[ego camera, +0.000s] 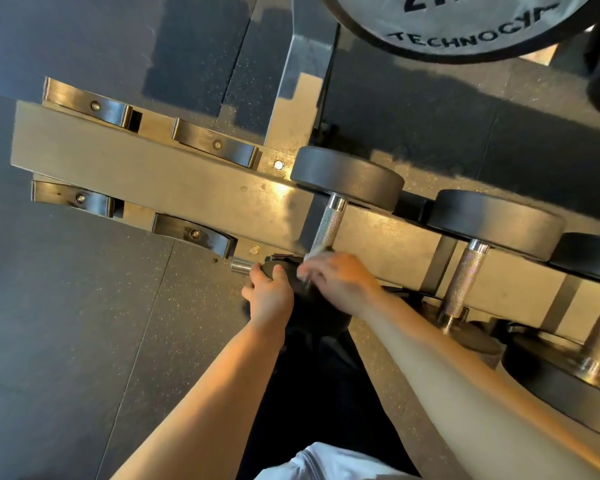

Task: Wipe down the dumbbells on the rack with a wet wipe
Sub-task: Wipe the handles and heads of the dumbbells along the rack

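A black dumbbell with a knurled steel handle lies across the grey rack. Its far head sits on the back rail, and its near head is mostly hidden under my hands. My left hand grips the left edge of that near head, fingers curled over it. My right hand pinches a white wet wipe against the base of the handle, where it meets the near head.
Two more dumbbells lie on the rack to the right. To the left are several empty black cradles. A large weight plate is at the top right. Dark speckled rubber floor surrounds the rack.
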